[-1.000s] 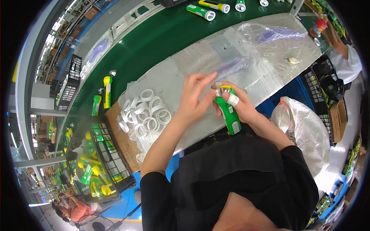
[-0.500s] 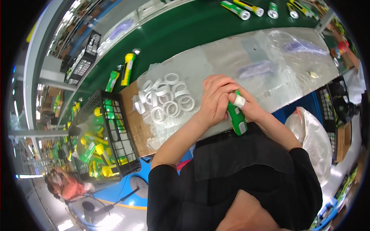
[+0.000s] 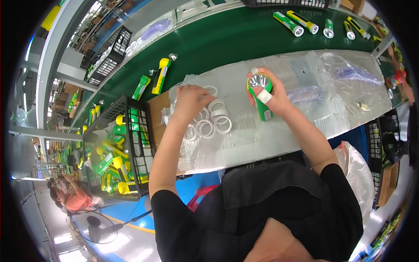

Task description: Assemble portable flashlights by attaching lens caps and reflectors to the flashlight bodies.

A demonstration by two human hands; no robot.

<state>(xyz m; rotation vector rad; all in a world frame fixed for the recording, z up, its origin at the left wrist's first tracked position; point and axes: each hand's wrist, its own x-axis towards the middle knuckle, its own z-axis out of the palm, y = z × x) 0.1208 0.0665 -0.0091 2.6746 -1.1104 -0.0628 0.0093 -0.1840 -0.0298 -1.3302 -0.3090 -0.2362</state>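
My right hand (image 3: pixel 276 94) is wrapped round a green flashlight (image 3: pixel 265 112) with a yellow collar, its silver reflector tilted up. White wraps cover the thumb and one finger of that hand. My left hand (image 3: pixel 190 103) reaches down over the pile of white plastic rings (image 3: pixel 204 128), fingers bent, thumb apart from the forefinger. Its fingertips are near or on the rings; whether they touch one is partly hidden. Several rings lie flat, others lean against each other on the plastic-covered bench (image 3: pixel 244 144).
At left stands a black crate (image 3: pixel 144 153) full of green and yellow flashlights. A yellow flashlight (image 3: pixel 162 76) and others lie on the green belt (image 3: pixel 209 48) beyond the bench. Clear bags with purplish contents (image 3: pixel 355 75) lie at right. A white sack (image 3: pixel 360 170) hangs beside me.
My hands have parted. The left moved left from the flashlight to the rings; the right lifted the flashlight away from me and turned its reflector into view. The whole view shifted slightly.
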